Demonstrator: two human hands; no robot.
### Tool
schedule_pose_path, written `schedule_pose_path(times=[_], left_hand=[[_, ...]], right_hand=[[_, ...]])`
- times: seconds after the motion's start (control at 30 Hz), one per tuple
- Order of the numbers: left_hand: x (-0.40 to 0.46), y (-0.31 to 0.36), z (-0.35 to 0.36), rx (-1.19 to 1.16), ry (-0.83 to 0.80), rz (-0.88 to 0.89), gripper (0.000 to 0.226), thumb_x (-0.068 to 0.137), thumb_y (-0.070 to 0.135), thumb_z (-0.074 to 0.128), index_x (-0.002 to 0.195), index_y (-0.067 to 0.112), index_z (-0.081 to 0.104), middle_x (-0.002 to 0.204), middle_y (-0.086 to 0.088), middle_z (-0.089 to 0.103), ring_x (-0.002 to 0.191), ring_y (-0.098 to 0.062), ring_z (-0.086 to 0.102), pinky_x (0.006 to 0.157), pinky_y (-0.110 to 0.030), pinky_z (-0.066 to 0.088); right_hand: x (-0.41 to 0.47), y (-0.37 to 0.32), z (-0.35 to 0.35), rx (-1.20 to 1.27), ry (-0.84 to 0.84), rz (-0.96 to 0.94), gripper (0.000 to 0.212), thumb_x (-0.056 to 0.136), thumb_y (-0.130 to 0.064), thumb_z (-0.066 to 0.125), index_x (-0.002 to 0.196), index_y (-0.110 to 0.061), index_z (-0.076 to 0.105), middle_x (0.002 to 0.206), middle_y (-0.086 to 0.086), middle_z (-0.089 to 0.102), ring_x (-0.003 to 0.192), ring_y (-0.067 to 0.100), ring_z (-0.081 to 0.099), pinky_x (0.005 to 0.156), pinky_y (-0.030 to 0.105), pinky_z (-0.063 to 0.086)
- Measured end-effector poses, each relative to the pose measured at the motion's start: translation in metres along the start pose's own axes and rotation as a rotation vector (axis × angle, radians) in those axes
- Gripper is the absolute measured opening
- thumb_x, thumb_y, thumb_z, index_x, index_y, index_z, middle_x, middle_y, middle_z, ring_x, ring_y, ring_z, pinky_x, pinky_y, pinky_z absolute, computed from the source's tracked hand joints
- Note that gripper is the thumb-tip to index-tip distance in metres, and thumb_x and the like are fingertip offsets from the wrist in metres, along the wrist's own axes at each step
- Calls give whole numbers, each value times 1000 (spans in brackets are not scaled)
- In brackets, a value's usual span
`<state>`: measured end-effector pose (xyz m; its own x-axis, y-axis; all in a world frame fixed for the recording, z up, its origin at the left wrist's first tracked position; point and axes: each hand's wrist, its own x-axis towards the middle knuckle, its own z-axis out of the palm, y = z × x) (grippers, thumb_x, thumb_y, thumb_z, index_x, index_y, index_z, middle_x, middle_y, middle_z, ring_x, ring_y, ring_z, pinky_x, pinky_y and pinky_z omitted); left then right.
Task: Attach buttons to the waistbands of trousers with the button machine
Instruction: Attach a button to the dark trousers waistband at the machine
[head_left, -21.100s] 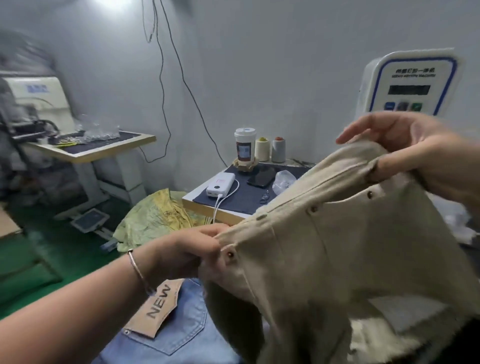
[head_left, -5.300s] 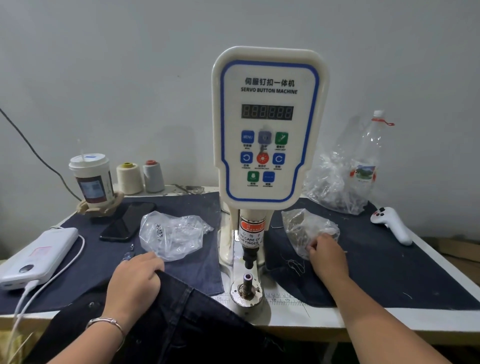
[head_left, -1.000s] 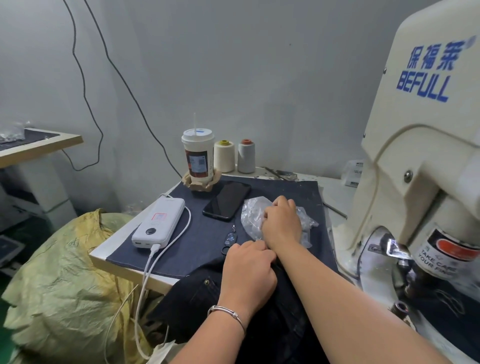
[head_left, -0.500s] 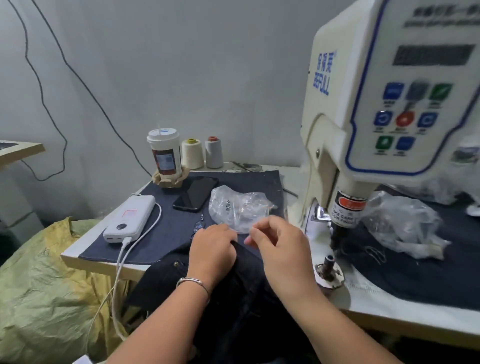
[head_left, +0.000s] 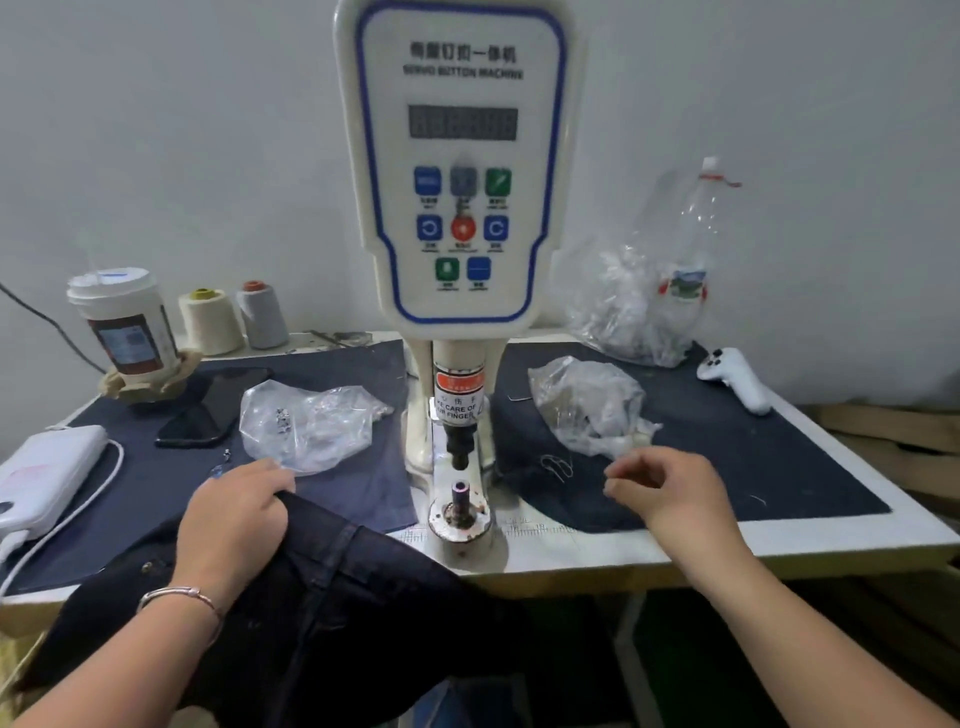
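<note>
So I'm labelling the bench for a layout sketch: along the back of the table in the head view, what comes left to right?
Paper cup → cream thread cone → grey thread cone → button machine → clear plastic bottle → white controller.

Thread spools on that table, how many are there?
2. A cream spool with a yellow top and a grey spool with a red top stand side by side at the back left, beside the lidded cup. Others may be hidden behind the machine.
</note>
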<state>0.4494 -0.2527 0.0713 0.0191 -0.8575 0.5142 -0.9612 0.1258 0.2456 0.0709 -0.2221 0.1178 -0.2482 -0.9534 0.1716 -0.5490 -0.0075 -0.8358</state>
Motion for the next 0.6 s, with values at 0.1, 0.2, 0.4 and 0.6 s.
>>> schedule_pose_path(times=[0.1,0.2,0.4,0.6], left_hand=[[0,0,2,4,7,-4,23,57,4,36,58,8,58,63,-6,58,68,-35,61,59,-35,36],[0,-2,3,-15,12,-7,22,58,4,35,58,8,56,63,-4,56,68,-34,58,60,-34,33],[1,0,3,-43,-4,-20,21,59,6,31,58,10,52,64,-2,53,67,-29,49,62,-37,34],[1,-2,5,-42,20,-14,21,59,6,33,58,9,54,63,-1,53,64,-24,43,60,-35,35]], right_hand=[[25,3,1,-264,-67,-135,17,83,-12,69,73,-25,72,78,-11,68,79,7,61,68,21,42],[38,8,7,-574,-277,-352,20,87,-8,56,78,-9,74,81,5,70,80,20,61,74,32,49],[51,17,11,-744,-433,-552,20,90,-10,55,95,-12,75,94,-1,66,93,16,55,81,30,43],[47,34,3,-329,-318,-256,26,79,-5,76,101,-17,73,85,-8,60,79,9,57,70,13,44]])
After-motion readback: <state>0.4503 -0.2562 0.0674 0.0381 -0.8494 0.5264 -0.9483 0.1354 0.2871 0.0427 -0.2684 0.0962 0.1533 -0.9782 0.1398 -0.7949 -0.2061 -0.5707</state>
